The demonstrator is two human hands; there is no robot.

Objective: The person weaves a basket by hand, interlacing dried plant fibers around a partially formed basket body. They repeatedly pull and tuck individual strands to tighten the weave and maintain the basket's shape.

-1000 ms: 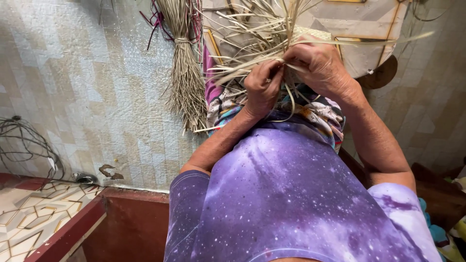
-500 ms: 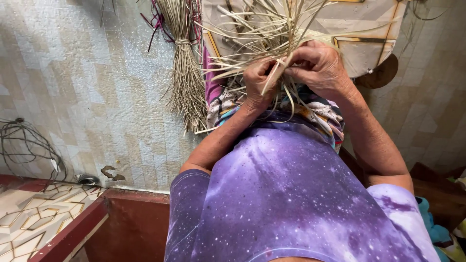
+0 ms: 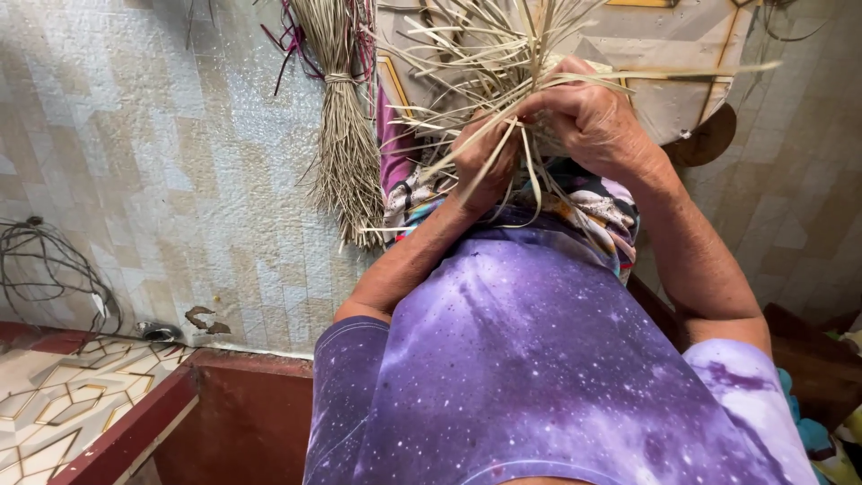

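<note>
Straw-coloured palm strips [image 3: 503, 81] fan out above the lap, bunched where both hands meet. From the head view, left hand [image 3: 485, 162] is pinched shut on a few strands, right hand [image 3: 593, 121] clamped round the gathered base. They look feather-light, springy and easy to crease, so I'd grip low near the bunch, not the loose tips.

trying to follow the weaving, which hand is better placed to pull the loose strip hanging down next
Probably left. The left hand already pinches the hanging strip, while the right hand is closed around the strip bundle above.
</note>
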